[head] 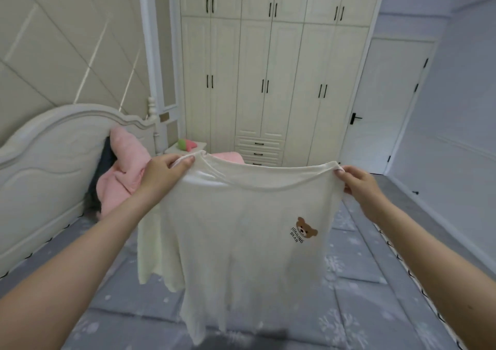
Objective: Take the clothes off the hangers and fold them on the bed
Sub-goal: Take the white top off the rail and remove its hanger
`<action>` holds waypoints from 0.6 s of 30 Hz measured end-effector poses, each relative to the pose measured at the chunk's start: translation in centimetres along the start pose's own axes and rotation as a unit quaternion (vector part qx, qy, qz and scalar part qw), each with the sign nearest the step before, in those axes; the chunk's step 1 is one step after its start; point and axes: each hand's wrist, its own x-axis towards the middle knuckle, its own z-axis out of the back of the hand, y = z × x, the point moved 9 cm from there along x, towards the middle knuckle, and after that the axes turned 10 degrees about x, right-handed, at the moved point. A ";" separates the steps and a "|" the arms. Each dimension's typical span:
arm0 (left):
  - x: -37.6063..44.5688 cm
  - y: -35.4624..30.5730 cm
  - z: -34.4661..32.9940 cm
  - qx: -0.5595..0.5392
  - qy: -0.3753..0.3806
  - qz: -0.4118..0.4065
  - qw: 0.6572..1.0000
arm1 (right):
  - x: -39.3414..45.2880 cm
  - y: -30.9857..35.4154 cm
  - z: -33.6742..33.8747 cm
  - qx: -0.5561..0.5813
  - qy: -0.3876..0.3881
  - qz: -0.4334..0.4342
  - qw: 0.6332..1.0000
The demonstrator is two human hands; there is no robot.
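A cream T-shirt (241, 237) with a small brown bear print on its chest hangs spread in the air over the bed (349, 282). My left hand (163, 172) pinches its left shoulder beside the neckline. My right hand (359, 186) pinches its right shoulder. The shirt's lower part hangs down to the grey snowflake mattress cover. One sleeve droops at the left behind the shirt's body. No hanger is in sight.
A pink quilt (123, 172) and a dark cloth are bunched against the white headboard (48, 162). A bedside table (185, 148) holds a green and pink toy. Cream wardrobes (273, 68) fill the far wall, with a white door (381, 103) to their right.
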 end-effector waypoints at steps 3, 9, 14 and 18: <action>-2.4 -2.4 2.5 -0.003 -0.017 -0.004 1.000 | -3.6 3.1 2.7 -0.018 -0.028 0.042 0.999; -10.0 -8.0 6.4 -0.017 -0.021 -0.020 0.999 | -12.2 7.7 7.7 -0.063 -0.041 0.088 0.993; -16.4 -10.5 8.4 -0.018 -0.006 -0.027 0.999 | -19.2 8.4 10.8 -0.097 -0.034 0.082 0.991; -20.4 -11.3 9.6 -0.023 0.005 -0.039 0.999 | -23.3 7.7 11.8 -0.133 -0.027 0.069 0.988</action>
